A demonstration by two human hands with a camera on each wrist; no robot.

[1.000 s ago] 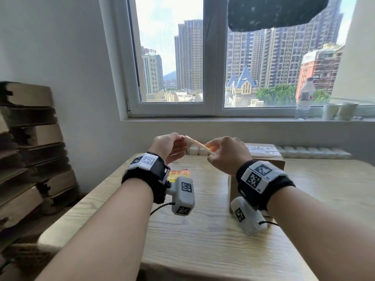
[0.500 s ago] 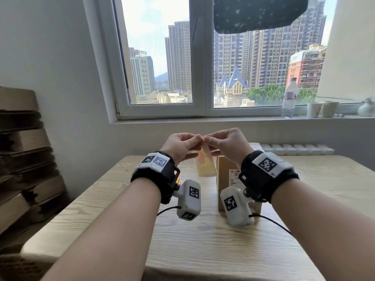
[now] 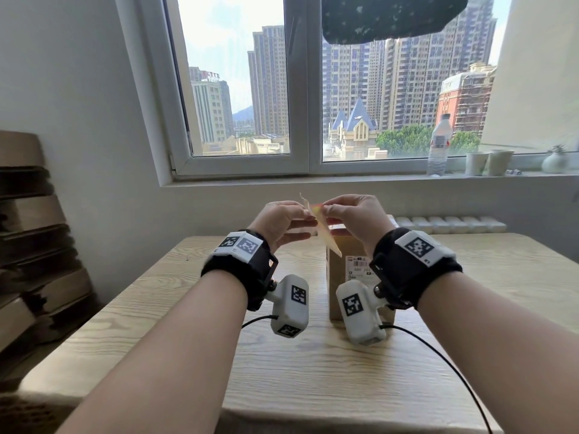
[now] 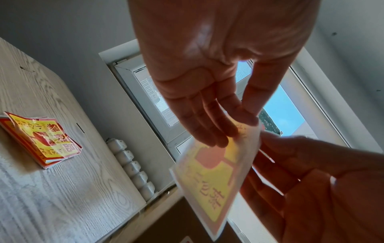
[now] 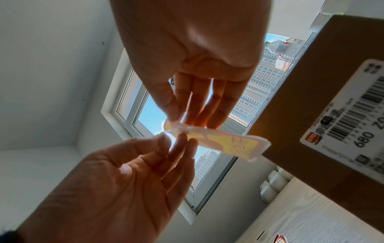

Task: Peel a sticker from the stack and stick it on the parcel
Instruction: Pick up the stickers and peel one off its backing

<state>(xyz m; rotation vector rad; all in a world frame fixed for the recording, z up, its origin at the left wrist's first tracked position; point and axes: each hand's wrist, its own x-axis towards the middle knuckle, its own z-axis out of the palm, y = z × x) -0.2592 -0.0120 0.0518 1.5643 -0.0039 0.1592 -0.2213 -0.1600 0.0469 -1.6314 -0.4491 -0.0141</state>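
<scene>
Head view | left hand (image 3: 283,221) grip pinches sticker (image 3: 326,234) | right hand (image 3: 355,219) grip pinches sticker | above parcel (image 3: 343,267)

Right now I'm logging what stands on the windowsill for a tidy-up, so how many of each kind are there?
Water bottle: 1
Paper cups: 2
Small round vase: 1
Total: 4
A few tiny bits lie on the windowsill between the cups and the vase, too small to tell.

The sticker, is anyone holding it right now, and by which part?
Yes. Both hands pinch the sticker at its top corner, left hand and right hand meeting there; the rest hangs free above the parcel.
</scene>
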